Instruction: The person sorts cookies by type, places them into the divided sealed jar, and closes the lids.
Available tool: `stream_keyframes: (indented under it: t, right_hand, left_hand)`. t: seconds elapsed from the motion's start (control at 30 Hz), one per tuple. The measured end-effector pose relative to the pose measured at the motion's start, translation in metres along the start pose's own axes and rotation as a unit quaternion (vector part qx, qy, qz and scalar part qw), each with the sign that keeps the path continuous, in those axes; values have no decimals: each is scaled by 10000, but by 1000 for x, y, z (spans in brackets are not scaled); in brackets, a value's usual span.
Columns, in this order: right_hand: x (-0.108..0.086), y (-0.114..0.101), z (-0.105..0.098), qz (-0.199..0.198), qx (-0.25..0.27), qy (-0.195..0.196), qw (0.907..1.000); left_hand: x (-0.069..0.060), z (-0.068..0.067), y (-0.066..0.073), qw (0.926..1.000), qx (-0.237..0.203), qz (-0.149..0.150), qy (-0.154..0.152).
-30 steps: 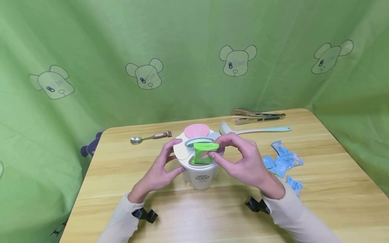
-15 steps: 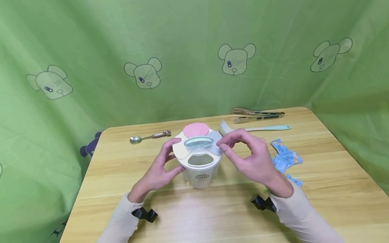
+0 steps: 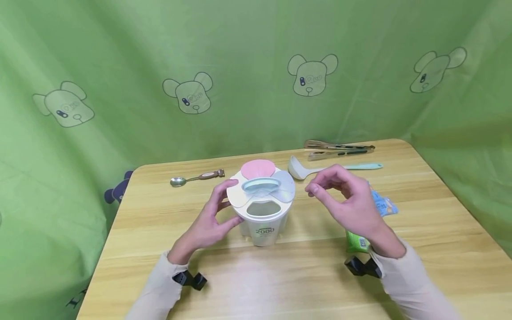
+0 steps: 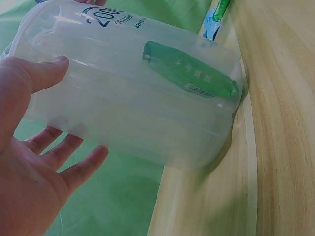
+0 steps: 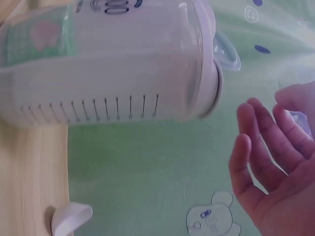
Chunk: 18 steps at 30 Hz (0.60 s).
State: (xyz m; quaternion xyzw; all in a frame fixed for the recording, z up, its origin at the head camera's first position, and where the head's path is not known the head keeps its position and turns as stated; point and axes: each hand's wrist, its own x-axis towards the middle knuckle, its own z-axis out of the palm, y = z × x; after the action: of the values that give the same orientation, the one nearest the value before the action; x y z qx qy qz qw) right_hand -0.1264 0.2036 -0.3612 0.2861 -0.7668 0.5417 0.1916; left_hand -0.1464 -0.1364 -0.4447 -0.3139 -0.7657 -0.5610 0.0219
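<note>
A translucent container (image 3: 265, 231) stands upright on the table, its white lid carrying pink, blue and cream flaps; one clear flap (image 3: 262, 186) is raised beside an opening at the front. My left hand (image 3: 206, 226) grips the container's left side, thumb in front and fingers behind. Through the wall in the left wrist view, a green packet (image 4: 189, 73) lies at the bottom. My right hand (image 3: 352, 202) hovers right of the container, fingers loosely bent and holding nothing, apart from it in the right wrist view too.
Blue packets (image 3: 384, 205) and a green packet (image 3: 357, 242) lie at the right, partly hidden by my right hand and forearm. A ladle (image 3: 298, 170) and tongs (image 3: 340, 154) lie behind. At the back left is a spoon (image 3: 178, 181); a green curtain (image 3: 248, 111) hangs beyond.
The green packet left my right hand at the front opening and now shows inside the container. My right hand has moved away to the right; my left hand keeps its grip.
</note>
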Motion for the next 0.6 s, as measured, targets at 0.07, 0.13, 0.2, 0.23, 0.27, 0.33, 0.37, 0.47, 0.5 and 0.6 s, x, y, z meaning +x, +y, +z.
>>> stream_keyframes:
  t: [0.07, 0.13, 0.2, 0.23, 0.27, 0.33, 0.37, 0.47, 0.5, 0.6]
  right_hand:
    - [-2, 2, -4, 170, -191, -127, 9996]
    - [-5, 4, -8, 364, -358, -289, 9983]
    - [-8, 8, -12, 562, -467, -467, 9962]
    - [-10, 9, -14, 652, -498, -560, 9951]
    - [-12, 11, -15, 729, -537, -654, 9937]
    - [-16, 14, -20, 865, -681, -884, 9900]
    - [-18, 16, -23, 936, -784, -1045, 9870]
    - [-24, 23, -31, 1133, -1133, -1621, 9737]
    - [-26, 26, -33, 1195, -1232, -1810, 9684]
    - [-31, 34, -40, 1339, -1415, -2229, 9552]
  left_hand:
    - [0, -1, 0, 10000, 18, -6, -1]
    - [-1, -1, 0, 10000, 30, -29, -8]
    - [-1, -1, 0, 10000, 46, -42, 8]
    - [-1, -1, 0, 10000, 51, -56, 15]
    - [-1, -1, 0, 10000, 55, -60, 19]
    - [-1, -1, 0, 10000, 54, -42, 25]
    - [-1, -1, 0, 10000, 43, -30, 18]
    - [0, -1, 0, 10000, 5, 1, -15]
    - [0, -1, -1, 10000, -2, 13, -19]
    - [0, -1, -2, 10000, -5, 9, -15]
